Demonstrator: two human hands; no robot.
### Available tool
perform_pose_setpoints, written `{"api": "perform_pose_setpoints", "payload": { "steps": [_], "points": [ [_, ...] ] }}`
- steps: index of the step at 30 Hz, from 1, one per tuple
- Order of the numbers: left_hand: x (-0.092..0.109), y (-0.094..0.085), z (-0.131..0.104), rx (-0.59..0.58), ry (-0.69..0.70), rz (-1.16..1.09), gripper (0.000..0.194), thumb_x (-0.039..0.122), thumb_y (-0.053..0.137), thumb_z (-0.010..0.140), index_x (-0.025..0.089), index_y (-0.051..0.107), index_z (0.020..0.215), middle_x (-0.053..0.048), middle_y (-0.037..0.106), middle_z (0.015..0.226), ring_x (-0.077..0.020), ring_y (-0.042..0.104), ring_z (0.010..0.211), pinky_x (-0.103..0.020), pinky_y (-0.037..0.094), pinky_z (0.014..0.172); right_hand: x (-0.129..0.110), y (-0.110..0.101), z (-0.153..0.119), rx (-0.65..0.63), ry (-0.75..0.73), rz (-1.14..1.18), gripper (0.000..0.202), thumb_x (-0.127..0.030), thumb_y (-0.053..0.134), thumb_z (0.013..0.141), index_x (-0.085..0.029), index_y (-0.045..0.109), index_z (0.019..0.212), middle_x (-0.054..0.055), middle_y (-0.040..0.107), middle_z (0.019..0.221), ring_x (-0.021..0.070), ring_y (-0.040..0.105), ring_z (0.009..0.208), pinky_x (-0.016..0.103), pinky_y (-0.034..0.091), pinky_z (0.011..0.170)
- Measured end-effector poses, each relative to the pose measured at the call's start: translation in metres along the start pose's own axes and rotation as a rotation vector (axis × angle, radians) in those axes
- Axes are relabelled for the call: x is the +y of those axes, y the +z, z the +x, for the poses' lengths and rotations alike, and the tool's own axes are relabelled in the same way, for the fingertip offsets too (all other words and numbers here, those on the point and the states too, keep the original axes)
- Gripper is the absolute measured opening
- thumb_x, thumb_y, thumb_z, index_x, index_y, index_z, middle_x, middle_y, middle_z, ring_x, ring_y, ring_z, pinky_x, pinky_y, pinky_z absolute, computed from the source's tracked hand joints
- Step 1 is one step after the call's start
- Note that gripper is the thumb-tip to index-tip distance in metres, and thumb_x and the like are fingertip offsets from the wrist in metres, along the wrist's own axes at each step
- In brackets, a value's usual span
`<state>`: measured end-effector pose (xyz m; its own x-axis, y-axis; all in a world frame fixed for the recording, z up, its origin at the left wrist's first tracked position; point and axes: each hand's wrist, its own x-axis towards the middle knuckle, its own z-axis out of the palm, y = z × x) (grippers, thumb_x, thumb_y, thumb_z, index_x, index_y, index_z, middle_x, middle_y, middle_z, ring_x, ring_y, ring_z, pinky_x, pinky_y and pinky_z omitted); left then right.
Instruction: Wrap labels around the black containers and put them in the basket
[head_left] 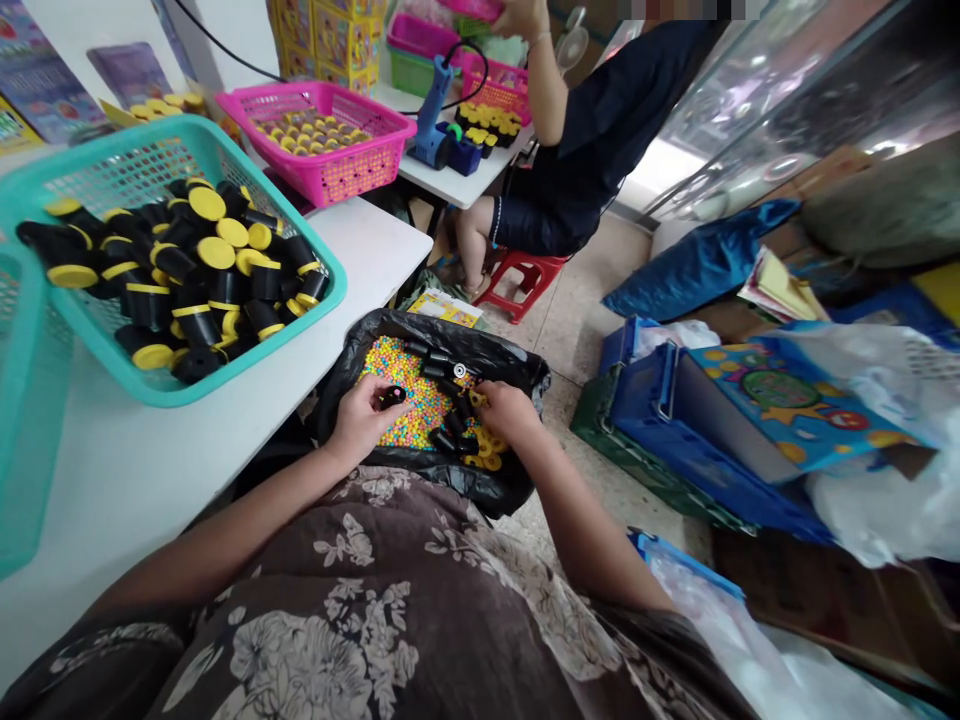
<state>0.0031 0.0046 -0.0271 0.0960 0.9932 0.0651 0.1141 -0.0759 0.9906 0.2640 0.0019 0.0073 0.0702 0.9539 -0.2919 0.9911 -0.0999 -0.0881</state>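
My left hand (365, 418) is closed around a small black cup (392, 397), its opening facing up with something pinkish inside. It is just above a layer of tiny multicoloured candy balls (409, 375) in a bin lined with a black plastic bag (352, 350). At the bin's right side, my right hand (504, 408) has its fingers pinched at a yellow cap (477, 398). Several black cups (450, 425) lie on the balls between my hands. Loose yellow caps (489, 452) are piled in the near right corner.
A teal basket (300, 330) of capped black cups stands on the white table (367, 250) at left. Behind it is a pink basket (352, 180). A co-worker (555, 190) sits on a red stool (517, 283). Blue and green crates (645, 430) stack at right.
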Motion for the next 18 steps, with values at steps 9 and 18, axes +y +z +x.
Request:
{"api": "perform_pose_setpoints", "payload": {
  "steps": [9,18],
  "points": [
    [0.008,0.000,-0.002,-0.108,-0.020,-0.041,0.035,0.036,0.082,0.066,0.017,0.061,0.087,-0.002,0.066,0.078,-0.0143,0.060,0.068,-0.026,0.045,0.063,0.003,0.000,0.005,0.118,0.013,0.083,0.031,-0.027,0.065,0.082,-0.016,0.069,0.110,0.013,0.071,0.102,0.0240,0.067,0.087,0.030,0.048,0.075],
    [0.014,0.000,-0.006,-0.173,0.037,0.024,0.029,0.036,0.079,0.069,0.018,0.062,0.083,0.000,0.064,0.072,-0.0123,0.053,0.062,-0.024,0.040,0.058,-0.080,0.008,-0.029,0.370,-0.451,0.818,0.033,-0.052,0.069,0.082,-0.023,0.074,0.096,0.003,0.064,0.078,0.0162,0.057,0.066,0.029,0.049,0.063]
  ]
}}
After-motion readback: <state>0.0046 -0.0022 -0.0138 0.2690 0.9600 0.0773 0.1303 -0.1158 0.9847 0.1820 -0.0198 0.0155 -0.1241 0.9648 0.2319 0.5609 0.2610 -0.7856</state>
